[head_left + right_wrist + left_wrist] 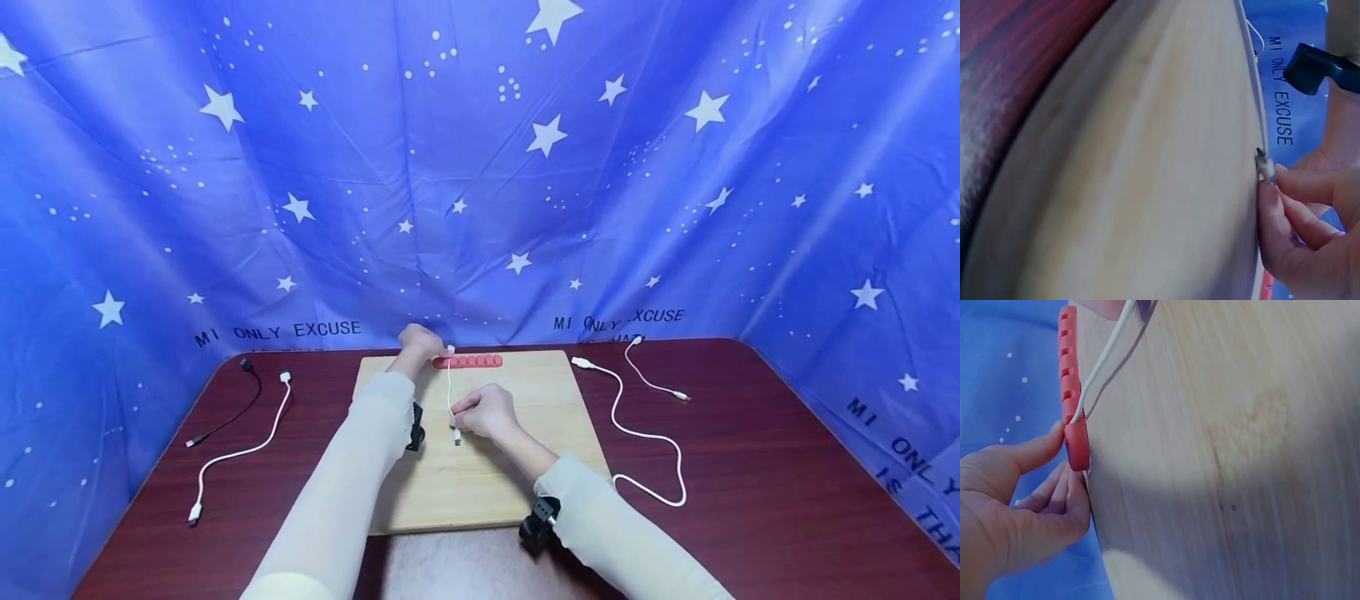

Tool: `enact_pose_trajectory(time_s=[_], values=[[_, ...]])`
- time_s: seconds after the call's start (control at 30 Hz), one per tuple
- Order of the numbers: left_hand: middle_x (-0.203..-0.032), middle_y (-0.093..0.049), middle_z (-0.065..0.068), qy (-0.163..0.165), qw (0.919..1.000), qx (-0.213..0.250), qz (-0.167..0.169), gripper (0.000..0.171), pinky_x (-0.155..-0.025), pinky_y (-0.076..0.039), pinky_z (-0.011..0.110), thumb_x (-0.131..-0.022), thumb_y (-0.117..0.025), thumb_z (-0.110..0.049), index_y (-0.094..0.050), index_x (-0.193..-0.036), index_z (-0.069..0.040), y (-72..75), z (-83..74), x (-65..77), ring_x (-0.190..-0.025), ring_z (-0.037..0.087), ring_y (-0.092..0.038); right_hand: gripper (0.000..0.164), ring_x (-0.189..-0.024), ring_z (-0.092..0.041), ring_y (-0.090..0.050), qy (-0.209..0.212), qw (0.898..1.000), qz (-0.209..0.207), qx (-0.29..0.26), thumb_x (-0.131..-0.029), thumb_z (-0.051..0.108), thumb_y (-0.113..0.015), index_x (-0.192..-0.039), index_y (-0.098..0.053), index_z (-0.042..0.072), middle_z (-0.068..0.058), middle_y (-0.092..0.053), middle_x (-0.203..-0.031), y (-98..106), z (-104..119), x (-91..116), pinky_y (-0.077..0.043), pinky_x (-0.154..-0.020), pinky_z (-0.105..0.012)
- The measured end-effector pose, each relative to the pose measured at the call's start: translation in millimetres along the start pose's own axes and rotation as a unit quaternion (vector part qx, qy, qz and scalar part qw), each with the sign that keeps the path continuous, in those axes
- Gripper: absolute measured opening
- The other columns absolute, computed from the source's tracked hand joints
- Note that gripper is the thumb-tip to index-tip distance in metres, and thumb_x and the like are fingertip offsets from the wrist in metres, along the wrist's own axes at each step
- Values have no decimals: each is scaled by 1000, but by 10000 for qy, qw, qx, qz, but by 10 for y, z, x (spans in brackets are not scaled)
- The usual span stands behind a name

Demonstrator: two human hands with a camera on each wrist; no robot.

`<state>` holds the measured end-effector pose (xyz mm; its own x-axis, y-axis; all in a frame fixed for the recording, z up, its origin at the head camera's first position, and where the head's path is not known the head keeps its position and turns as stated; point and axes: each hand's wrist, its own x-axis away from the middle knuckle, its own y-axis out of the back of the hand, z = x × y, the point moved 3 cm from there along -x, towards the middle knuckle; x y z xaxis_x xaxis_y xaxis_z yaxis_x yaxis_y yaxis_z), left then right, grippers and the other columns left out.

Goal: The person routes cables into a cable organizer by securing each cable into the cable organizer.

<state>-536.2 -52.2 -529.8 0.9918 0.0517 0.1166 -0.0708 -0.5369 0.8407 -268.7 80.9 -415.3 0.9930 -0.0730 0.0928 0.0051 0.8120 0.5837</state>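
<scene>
A red cable holder (472, 361) with a row of slots lies along the back edge of a wooden board (420, 500). A short white USB cable (1102, 359) passes through a slot near its left end, one plug (451, 349) just behind the holder. My left hand (422, 340) grips that left end; in the left wrist view the thumb is on the back side and curled fingers (1075, 500) are at the end. My right hand (487, 411) pinches the cable near its front plug (457, 436), low over the board; the right wrist view shows thumb and forefinger at this plug (1264, 165).
On the table's left lie a black cable (243, 408) and a white cable (238, 454). A long white cable (651, 435) and a short white one (645, 375) lie on the right. A blue starry curtain (480, 167) encloses the back and sides.
</scene>
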Motion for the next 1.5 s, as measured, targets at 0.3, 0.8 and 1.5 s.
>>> enact_pose_trajectory(time_s=[0.3, 0.8, 1.5], values=[[-128, -67, 15, 192, 9818, 1775, 652, 37, -102, -53, 35, -84, -75, -15, -69, -118, -3, 1048, -481, 1560, -113, 27, -64, 23, -58, -6, -66, -490, 9955, 365, -719, -74, 5, -81, -96, -76, 0, -15, -77, -86, 66, 10, 60, -60, -58, -21], [-131, -62, 26, -14, 9644, 2516, 813, 36, -100, -55, 35, -96, -60, -15, -60, -128, 1, 1340, -102, 1696, -117, 33, -62, 35, -76, -15, -68, -251, 9826, 875, -1618, -86, 13, -73, -117, -67, -2, -20, -72, -110, 98, 10, 81, -62, -73, -26], [-139, -55, 27, -389, 9676, 2432, 558, 43, -107, -52, 41, -98, -56, -16, -53, -133, 9, 1712, 559, 1925, -129, 36, -55, 39, -93, -17, -71, 277, 9741, 1270, -1851, -86, 4, -70, -123, -62, -5, -23, -69, -119, -78, 114, 225, -63, -77, -32]])
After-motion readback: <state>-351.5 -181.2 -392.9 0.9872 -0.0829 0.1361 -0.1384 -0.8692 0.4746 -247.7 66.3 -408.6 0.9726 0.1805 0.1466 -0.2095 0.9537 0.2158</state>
